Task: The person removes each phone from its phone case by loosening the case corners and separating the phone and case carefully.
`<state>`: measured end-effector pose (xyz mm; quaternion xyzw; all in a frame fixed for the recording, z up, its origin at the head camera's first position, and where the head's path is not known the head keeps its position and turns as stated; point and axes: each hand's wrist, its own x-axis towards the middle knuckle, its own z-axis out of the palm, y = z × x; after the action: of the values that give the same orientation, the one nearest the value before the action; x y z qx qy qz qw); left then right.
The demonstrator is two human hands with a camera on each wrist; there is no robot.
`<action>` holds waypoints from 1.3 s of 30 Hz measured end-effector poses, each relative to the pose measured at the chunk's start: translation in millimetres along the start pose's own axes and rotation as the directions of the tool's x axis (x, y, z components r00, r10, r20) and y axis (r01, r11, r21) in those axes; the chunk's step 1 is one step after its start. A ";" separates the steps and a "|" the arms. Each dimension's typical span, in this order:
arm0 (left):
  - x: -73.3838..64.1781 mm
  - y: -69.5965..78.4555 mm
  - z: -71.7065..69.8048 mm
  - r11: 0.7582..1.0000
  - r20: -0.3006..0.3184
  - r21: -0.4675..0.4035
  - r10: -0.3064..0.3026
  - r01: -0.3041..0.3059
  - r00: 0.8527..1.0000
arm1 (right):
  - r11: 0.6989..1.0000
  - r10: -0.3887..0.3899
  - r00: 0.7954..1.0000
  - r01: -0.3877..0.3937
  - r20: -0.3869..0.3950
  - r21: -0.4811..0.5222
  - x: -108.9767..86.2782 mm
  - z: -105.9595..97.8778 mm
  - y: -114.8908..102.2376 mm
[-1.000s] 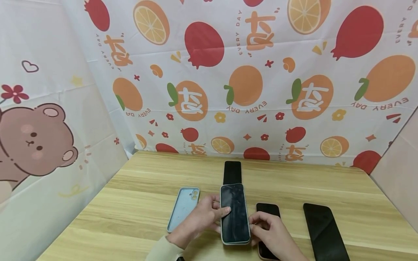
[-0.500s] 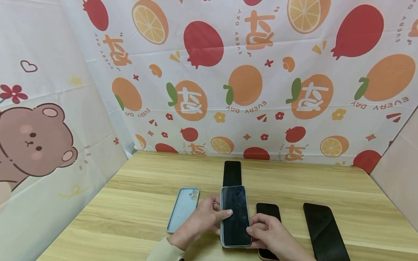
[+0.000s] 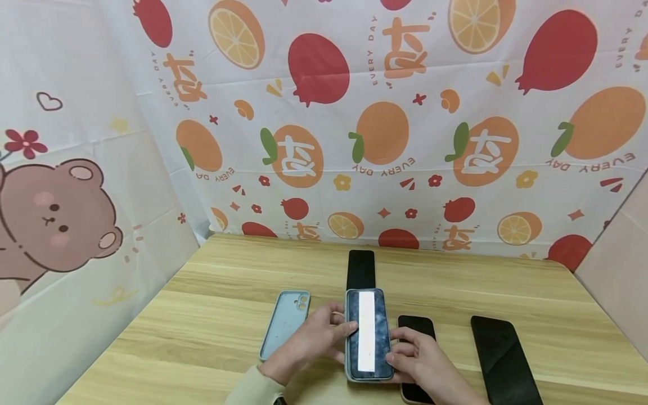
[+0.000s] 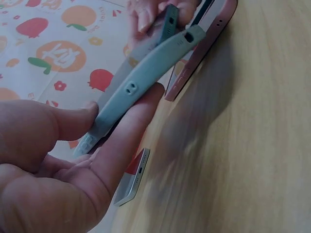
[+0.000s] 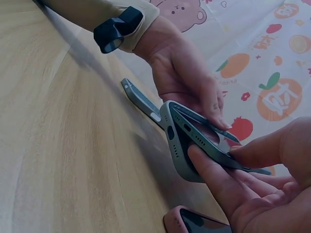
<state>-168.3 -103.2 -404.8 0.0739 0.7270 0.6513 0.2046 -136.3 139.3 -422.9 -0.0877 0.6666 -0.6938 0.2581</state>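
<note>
In front of me, a dark-screened phone [image 3: 383, 332] sits at an angle in a light blue phone case [image 4: 131, 87], one side lifted out of it. My left hand [image 3: 320, 336] grips the case and phone along the left side, thumb over the screen and fingers underneath. My right hand [image 3: 422, 360] pinches the phone's lower right edge. From the right wrist, the phone's bottom end [image 5: 194, 133] shows raised from the case's rim [image 5: 175, 153], with a right finger in the gap. Both are held above the table.
A second light blue case [image 3: 284, 323] lies left on the wooden table [image 3: 202, 315]. Behind the held phone is a black phone [image 3: 361, 269]. A pink-edged phone [image 3: 417, 325] lies partly under my right hand, and a larger black slab [image 3: 506, 360] lies farther right.
My right thumb has come up onto the phone's front edge. The phone and case have shifted slightly right and tilted, and a bright white reflection now crosses the screen.
</note>
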 end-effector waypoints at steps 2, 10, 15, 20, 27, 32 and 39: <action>-0.9 0.2 -0.9 1.000 0.022 -0.013 0.007 -0.007 1.000 | 1.000 -0.001 1.000 0.000 -0.007 -0.008 0.0 -0.7 1.0; -1.6 0.0 -4.4 0.999 0.049 -0.036 0.027 -0.025 0.998 | 0.998 -0.018 0.999 0.016 -0.028 -0.059 -0.6 -7.0 -0.2; -1.2 -1.1 -10.6 1.000 0.028 0.011 0.022 -0.023 0.999 | 0.997 -0.036 0.998 0.033 -0.043 -0.072 -1.7 -14.6 -3.6; -3.4 -2.3 -16.4 0.998 0.022 0.061 0.020 -0.021 1.000 | 0.995 -0.061 0.994 0.052 -0.091 -0.090 -1.8 -24.6 -7.3; -7.4 -1.4 -21.3 0.994 0.016 0.112 0.011 -0.013 1.000 | 0.990 -0.082 0.991 0.069 -0.109 -0.125 6.4 -43.3 -16.6; -8.0 -0.3 -21.9 0.993 0.023 0.121 0.012 -0.015 1.000 | 0.986 -0.059 0.983 0.030 -0.174 -0.164 12.3 -53.5 -23.2; -7.7 -1.0 -20.7 0.992 0.028 0.123 -0.008 0.005 1.000 | 0.983 -0.078 0.972 0.037 -0.222 -0.182 25.5 -68.1 -29.6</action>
<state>-169.4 -125.3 -402.8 0.0933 0.7630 0.6035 0.2121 -196.8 186.5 -406.4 -0.0495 0.7478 -0.6447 0.1508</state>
